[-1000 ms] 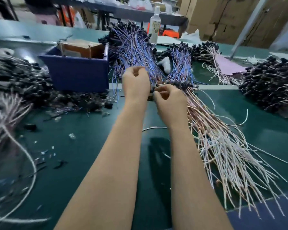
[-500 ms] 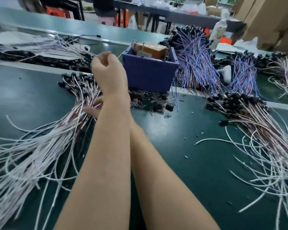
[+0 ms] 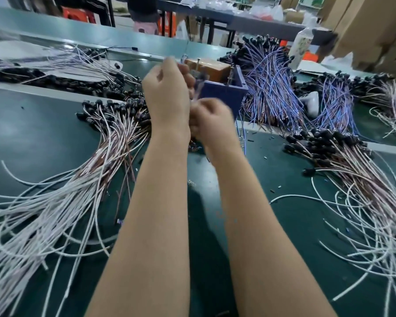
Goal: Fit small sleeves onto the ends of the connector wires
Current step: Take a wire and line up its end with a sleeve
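I hold both hands up over the green mat (image 3: 32,133), in front of the blue bin (image 3: 224,93). My left hand (image 3: 166,97) is higher, fingers curled, thumb and fingertips pinched together at the top. My right hand (image 3: 212,123) sits just below and right of it, fingers curled too. A thin connector wire (image 3: 199,86) with a dark end runs between them, badly blurred. Each hand appears to pinch it. No sleeve can be made out.
White-wire piles with black connectors lie at the left (image 3: 55,191) and right (image 3: 364,191). Blue-purple wires (image 3: 272,92) are heaped behind the bin, which holds a cardboard box (image 3: 212,69). A bottle (image 3: 303,46) stands at the back. Tiny bits (image 3: 272,191) dot the mat.
My right hand has come back from the left pile, where it reached under my left arm. Both hands now meet in the middle with a wire between them. The view shifted slightly right.
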`<state>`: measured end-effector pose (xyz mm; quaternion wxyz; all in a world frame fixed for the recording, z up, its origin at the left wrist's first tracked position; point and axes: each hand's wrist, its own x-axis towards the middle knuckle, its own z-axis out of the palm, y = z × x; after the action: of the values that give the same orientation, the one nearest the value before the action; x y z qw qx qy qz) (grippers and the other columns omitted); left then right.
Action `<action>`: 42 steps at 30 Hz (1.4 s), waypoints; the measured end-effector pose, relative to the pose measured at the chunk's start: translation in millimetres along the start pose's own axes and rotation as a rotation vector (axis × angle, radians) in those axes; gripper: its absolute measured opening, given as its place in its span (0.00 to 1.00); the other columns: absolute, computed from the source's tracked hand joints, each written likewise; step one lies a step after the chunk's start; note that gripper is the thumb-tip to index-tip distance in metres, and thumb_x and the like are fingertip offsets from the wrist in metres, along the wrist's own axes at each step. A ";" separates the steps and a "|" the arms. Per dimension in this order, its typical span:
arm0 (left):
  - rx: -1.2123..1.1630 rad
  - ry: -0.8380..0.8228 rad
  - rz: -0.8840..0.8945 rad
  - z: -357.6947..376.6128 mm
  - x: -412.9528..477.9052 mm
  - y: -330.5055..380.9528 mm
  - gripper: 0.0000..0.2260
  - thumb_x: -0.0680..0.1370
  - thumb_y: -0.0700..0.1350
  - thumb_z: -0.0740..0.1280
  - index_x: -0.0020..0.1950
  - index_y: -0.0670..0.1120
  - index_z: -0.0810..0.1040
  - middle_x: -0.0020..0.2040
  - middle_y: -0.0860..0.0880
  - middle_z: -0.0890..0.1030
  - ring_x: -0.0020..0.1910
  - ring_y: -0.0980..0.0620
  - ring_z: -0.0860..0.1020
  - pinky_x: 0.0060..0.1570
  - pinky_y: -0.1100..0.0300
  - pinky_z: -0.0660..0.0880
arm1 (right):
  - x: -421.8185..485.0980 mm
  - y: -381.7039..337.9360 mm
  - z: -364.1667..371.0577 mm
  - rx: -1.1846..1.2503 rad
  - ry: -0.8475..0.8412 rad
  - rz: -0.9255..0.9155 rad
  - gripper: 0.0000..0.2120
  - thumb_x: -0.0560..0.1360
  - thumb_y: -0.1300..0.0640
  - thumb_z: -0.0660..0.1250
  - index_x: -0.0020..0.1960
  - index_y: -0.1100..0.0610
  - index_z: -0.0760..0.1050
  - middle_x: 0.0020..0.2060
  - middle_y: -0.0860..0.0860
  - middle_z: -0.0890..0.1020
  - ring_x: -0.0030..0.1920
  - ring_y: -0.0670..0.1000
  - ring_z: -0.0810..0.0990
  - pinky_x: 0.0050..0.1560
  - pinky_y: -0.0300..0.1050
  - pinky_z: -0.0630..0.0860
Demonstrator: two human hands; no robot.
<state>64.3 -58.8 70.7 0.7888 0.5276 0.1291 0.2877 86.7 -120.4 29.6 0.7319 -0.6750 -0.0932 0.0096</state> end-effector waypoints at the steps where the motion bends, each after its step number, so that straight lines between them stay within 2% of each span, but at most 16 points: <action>1: 0.062 -0.090 -0.033 3.6 -1.7 -0.7 0.15 0.82 0.47 0.55 0.37 0.44 0.72 0.27 0.51 0.74 0.21 0.57 0.68 0.21 0.67 0.63 | 2.4 -8.7 -15.5 0.159 0.124 -0.022 0.04 0.77 0.69 0.60 0.45 0.63 0.71 0.31 0.54 0.77 0.25 0.44 0.75 0.28 0.35 0.75; 4: 0.464 -0.448 -0.203 20.9 -10.9 -3.3 0.26 0.82 0.58 0.50 0.38 0.42 0.76 0.31 0.49 0.83 0.23 0.56 0.78 0.20 0.72 0.67 | 6.3 -26.9 -59.2 0.549 0.399 -0.105 0.04 0.79 0.68 0.58 0.53 0.65 0.67 0.33 0.56 0.77 0.25 0.47 0.77 0.30 0.38 0.78; 6: 0.588 -0.562 -0.276 38.5 -16.3 -12.4 0.28 0.81 0.60 0.49 0.50 0.39 0.77 0.42 0.48 0.83 0.27 0.55 0.82 0.22 0.68 0.73 | 4.3 -28.9 -78.1 0.622 0.466 -0.089 0.02 0.80 0.67 0.57 0.51 0.63 0.67 0.32 0.56 0.77 0.25 0.47 0.78 0.31 0.37 0.78; 8: 0.465 -0.499 -0.316 54.1 -19.1 -26.2 0.21 0.82 0.57 0.51 0.60 0.41 0.71 0.44 0.51 0.76 0.27 0.55 0.81 0.26 0.64 0.78 | 2.6 -26.8 -95.3 0.658 0.519 -0.045 0.06 0.80 0.67 0.57 0.46 0.60 0.67 0.30 0.55 0.76 0.24 0.46 0.77 0.29 0.37 0.77; 11: 0.122 -0.333 -0.371 62.4 -20.7 -44.0 0.13 0.84 0.50 0.52 0.47 0.45 0.70 0.42 0.52 0.76 0.29 0.57 0.75 0.28 0.65 0.75 | 2.7 -15.9 -117.1 0.619 0.605 0.015 0.06 0.80 0.66 0.58 0.45 0.60 0.68 0.24 0.52 0.77 0.21 0.45 0.76 0.26 0.35 0.75; 13: 0.010 -0.273 -0.325 61.9 -16.0 -52.5 0.14 0.84 0.46 0.52 0.43 0.47 0.71 0.38 0.53 0.80 0.27 0.59 0.72 0.27 0.68 0.72 | 3.6 -7.9 -128.4 0.465 0.642 0.078 0.05 0.79 0.65 0.60 0.45 0.58 0.68 0.27 0.51 0.76 0.22 0.44 0.75 0.25 0.35 0.73; 18: 0.110 -0.255 -0.151 59.9 -11.5 -63.1 0.15 0.84 0.42 0.53 0.40 0.45 0.73 0.31 0.52 0.80 0.22 0.63 0.71 0.27 0.70 0.71 | 11.8 6.8 -140.7 0.078 0.859 0.054 0.14 0.74 0.60 0.68 0.49 0.58 0.63 0.44 0.53 0.72 0.37 0.49 0.71 0.39 0.40 0.72; 21: 0.145 -0.230 -0.085 53.0 -7.5 -69.8 0.13 0.83 0.41 0.54 0.42 0.44 0.73 0.32 0.53 0.81 0.24 0.63 0.74 0.30 0.68 0.74 | 14.6 5.7 -134.1 -0.041 0.868 -0.128 0.18 0.74 0.60 0.68 0.53 0.57 0.59 0.39 0.48 0.69 0.34 0.44 0.70 0.34 0.30 0.68; 25: 0.185 -0.185 -0.063 42.8 -0.4 -75.1 0.14 0.83 0.41 0.53 0.41 0.44 0.73 0.35 0.49 0.81 0.26 0.62 0.77 0.32 0.67 0.76 | 13.5 4.7 -122.8 -0.200 0.898 -0.328 0.19 0.74 0.61 0.67 0.56 0.56 0.58 0.36 0.50 0.68 0.33 0.45 0.69 0.35 0.28 0.67; 27: 0.258 -0.168 -0.027 40.7 2.3 -77.3 0.15 0.83 0.41 0.53 0.41 0.45 0.73 0.36 0.48 0.81 0.28 0.60 0.78 0.35 0.65 0.76 | 13.6 3.0 -115.1 -0.290 0.826 -0.386 0.13 0.76 0.60 0.65 0.57 0.58 0.65 0.33 0.46 0.70 0.32 0.40 0.70 0.38 0.30 0.68; 29: 0.292 -0.186 -0.001 40.8 2.5 -77.7 0.14 0.83 0.41 0.54 0.40 0.45 0.73 0.35 0.49 0.81 0.27 0.60 0.78 0.34 0.65 0.76 | 15.3 0.3 -104.5 -0.483 0.601 -0.370 0.08 0.78 0.58 0.63 0.56 0.59 0.73 0.35 0.45 0.76 0.34 0.38 0.73 0.42 0.32 0.71; 31: 0.295 -0.207 0.039 41.3 1.5 -78.8 0.13 0.83 0.41 0.56 0.40 0.46 0.74 0.34 0.49 0.80 0.28 0.59 0.78 0.35 0.63 0.78 | 17.4 -1.2 -93.0 -0.640 0.274 -0.269 0.10 0.80 0.55 0.60 0.53 0.60 0.77 0.41 0.50 0.81 0.41 0.45 0.78 0.50 0.42 0.75; 33: 0.311 -0.178 0.078 40.4 0.7 -78.0 0.10 0.82 0.41 0.59 0.41 0.46 0.75 0.34 0.49 0.80 0.33 0.53 0.80 0.40 0.56 0.79 | 16.8 -1.7 -83.3 -0.642 0.058 -0.158 0.14 0.81 0.54 0.58 0.45 0.58 0.79 0.39 0.50 0.82 0.41 0.49 0.80 0.53 0.52 0.77; 35: 0.176 -0.134 0.021 39.0 1.3 -75.6 0.06 0.81 0.41 0.62 0.46 0.42 0.75 0.34 0.48 0.80 0.32 0.54 0.79 0.36 0.58 0.79 | 17.5 -0.7 -78.7 -0.583 0.015 -0.136 0.17 0.82 0.54 0.57 0.39 0.58 0.77 0.34 0.51 0.80 0.35 0.49 0.78 0.50 0.57 0.77; 37: -0.044 -0.142 -0.082 39.8 0.3 -71.5 0.05 0.80 0.40 0.63 0.50 0.39 0.75 0.36 0.48 0.81 0.31 0.57 0.79 0.34 0.63 0.78 | 19.9 -0.7 -76.4 -0.551 0.053 -0.181 0.17 0.82 0.57 0.57 0.41 0.63 0.77 0.33 0.54 0.78 0.36 0.53 0.75 0.47 0.59 0.77; 42: 0.037 -0.259 -0.100 41.9 -3.2 -70.1 0.06 0.79 0.39 0.63 0.50 0.39 0.79 0.40 0.45 0.81 0.37 0.52 0.79 0.36 0.63 0.77 | 21.1 -3.2 -68.9 -0.445 0.118 -0.216 0.05 0.80 0.62 0.59 0.47 0.57 0.72 0.36 0.50 0.78 0.38 0.48 0.77 0.44 0.46 0.76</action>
<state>105.3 -111.9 24.0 0.8023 0.5677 0.0577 0.1752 117.4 -185.6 30.5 0.5662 -0.8050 -0.1216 -0.1290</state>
